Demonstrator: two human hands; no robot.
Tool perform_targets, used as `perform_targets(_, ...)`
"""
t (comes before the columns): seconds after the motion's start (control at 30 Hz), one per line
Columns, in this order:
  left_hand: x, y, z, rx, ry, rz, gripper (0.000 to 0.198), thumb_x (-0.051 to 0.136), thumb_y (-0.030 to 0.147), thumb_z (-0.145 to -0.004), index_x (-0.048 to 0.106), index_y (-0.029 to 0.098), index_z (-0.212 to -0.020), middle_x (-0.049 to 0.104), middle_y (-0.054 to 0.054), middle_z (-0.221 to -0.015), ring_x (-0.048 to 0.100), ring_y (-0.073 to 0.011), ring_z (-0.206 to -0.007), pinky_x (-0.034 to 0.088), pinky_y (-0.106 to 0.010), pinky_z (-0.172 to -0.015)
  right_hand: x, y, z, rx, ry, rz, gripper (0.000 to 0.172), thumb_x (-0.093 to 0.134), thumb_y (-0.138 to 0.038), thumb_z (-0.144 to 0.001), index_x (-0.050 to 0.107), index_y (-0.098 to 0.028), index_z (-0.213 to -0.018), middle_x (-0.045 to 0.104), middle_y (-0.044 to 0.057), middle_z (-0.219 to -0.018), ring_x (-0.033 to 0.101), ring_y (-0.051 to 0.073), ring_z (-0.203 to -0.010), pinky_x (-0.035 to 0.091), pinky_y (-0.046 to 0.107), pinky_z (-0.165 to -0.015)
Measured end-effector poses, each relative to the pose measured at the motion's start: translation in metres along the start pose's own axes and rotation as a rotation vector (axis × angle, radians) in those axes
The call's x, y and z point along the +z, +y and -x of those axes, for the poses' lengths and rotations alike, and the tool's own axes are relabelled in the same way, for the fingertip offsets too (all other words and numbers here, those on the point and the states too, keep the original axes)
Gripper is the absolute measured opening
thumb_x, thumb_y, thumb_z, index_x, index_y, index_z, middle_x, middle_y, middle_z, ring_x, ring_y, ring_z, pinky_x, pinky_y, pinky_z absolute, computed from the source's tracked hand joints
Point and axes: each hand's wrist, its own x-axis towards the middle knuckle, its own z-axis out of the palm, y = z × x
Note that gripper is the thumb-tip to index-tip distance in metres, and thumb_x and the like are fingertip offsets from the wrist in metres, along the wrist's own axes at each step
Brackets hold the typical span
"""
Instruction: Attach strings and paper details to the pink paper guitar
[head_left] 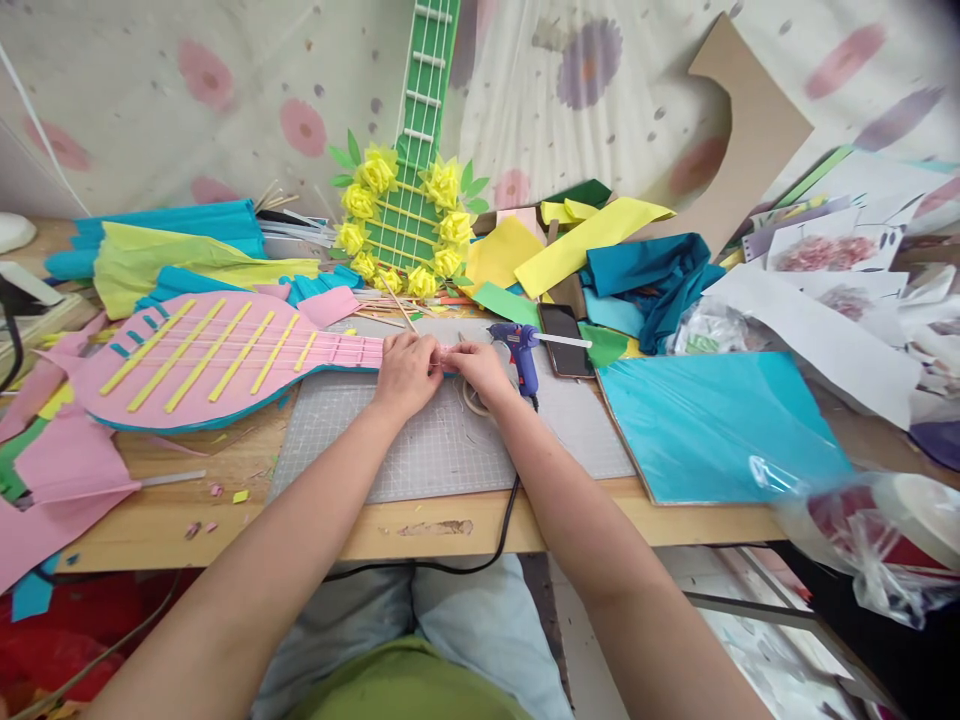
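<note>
A pink paper lute (195, 365) with yellow strips, thin strings and a blue edge lies flat, its neck pointing right. My left hand (406, 372) is closed over the far part of the neck, fingertips pinched together. Beside it, my right hand (474, 368) pinches the neck's end; any small piece between the fingertips is too small to make out. Just right of that hand lies a purple glue gun (519, 352) with a white glue stick in its back. A tape roll (474, 402) sits partly hidden under my right wrist.
A grey cutting mat (420, 455) lies beneath my hands. Behind stands a green paper instrument (420, 150) ringed with yellow flowers. To the right are a phone (565, 342), a blue wrapped sheet (727, 425) and paper scraps. The black cord (502, 535) hangs over the table edge.
</note>
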Motion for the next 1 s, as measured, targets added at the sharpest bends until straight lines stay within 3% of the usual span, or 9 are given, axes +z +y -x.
perform_targets(0.13, -0.012, -0.002, 0.004, 0.046, -0.136, 0.08, 0.012, 0.054, 0.015, -0.066, 0.047, 0.021, -0.074, 0.059, 0.0, -0.072, 0.055, -0.0185, -0.073, 0.036, -0.033, -0.077, -0.009, -0.006, 0.008, -0.049, -0.147, 0.026, 0.009, 0.058, -0.024, -0.061, 0.057, -0.016, -0.056, 0.052, -0.003, -0.054, 0.048, 0.01, -0.055, 0.04, 0.023, -0.057)
perform_targets(0.27, -0.017, -0.005, 0.002, 0.043, -0.185, 0.142, 0.015, 0.056, 0.016, -0.064, 0.047, 0.021, -0.075, 0.061, 0.001, -0.072, 0.056, -0.0175, -0.071, 0.036, -0.033, -0.077, -0.011, -0.005, 0.011, -0.204, -0.027, 0.227, 0.008, 0.061, -0.023, -0.061, 0.059, -0.016, -0.058, 0.057, 0.0, -0.069, 0.052, 0.011, -0.067, 0.041, 0.024, -0.065)
perform_targets(0.43, -0.008, -0.003, -0.002, -0.041, -0.13, 0.133, 0.019, 0.057, 0.017, -0.065, 0.048, 0.021, -0.081, 0.063, 0.0, -0.077, 0.057, -0.0188, -0.078, 0.035, -0.034, -0.082, -0.005, -0.004, 0.009, -0.1, -0.049, 0.278, 0.007, 0.056, -0.022, -0.066, 0.058, -0.017, -0.061, 0.056, -0.003, -0.057, 0.051, 0.01, -0.055, 0.04, 0.023, -0.057)
perform_targets(0.67, -0.004, -0.001, -0.001, -0.112, -0.049, 0.127, 0.012, 0.06, 0.018, -0.07, 0.053, 0.021, -0.078, 0.065, 0.0, -0.081, 0.055, -0.0195, -0.086, 0.03, -0.038, -0.088, -0.003, -0.003, 0.007, -0.079, -0.057, 0.217, 0.007, 0.056, -0.021, -0.065, 0.058, -0.018, -0.059, 0.055, -0.004, -0.049, 0.051, 0.009, -0.049, 0.038, 0.022, -0.052)
perform_targets(0.87, -0.005, -0.002, 0.002, -0.217, -0.045, 0.041, 0.007, 0.065, 0.031, -0.071, 0.065, 0.024, -0.07, 0.064, -0.004, -0.09, 0.045, -0.0264, -0.101, 0.029, -0.044, -0.088, -0.003, 0.001, 0.005, -0.159, -0.062, 0.179, 0.012, 0.058, -0.024, -0.066, 0.06, -0.018, -0.056, 0.056, -0.003, -0.052, 0.053, 0.01, -0.055, 0.04, 0.022, -0.056)
perform_targets(1.0, -0.003, -0.001, 0.001, -0.257, -0.029, 0.055, 0.008, 0.067, 0.034, -0.069, 0.069, 0.026, -0.071, 0.063, -0.004, -0.099, 0.043, -0.0275, -0.105, 0.028, -0.046, -0.089, -0.004, 0.003, 0.006, -0.237, -0.035, 0.147, 0.008, 0.063, -0.025, -0.065, 0.063, -0.018, -0.062, 0.058, -0.002, -0.066, 0.054, 0.01, -0.064, 0.043, 0.023, -0.063)
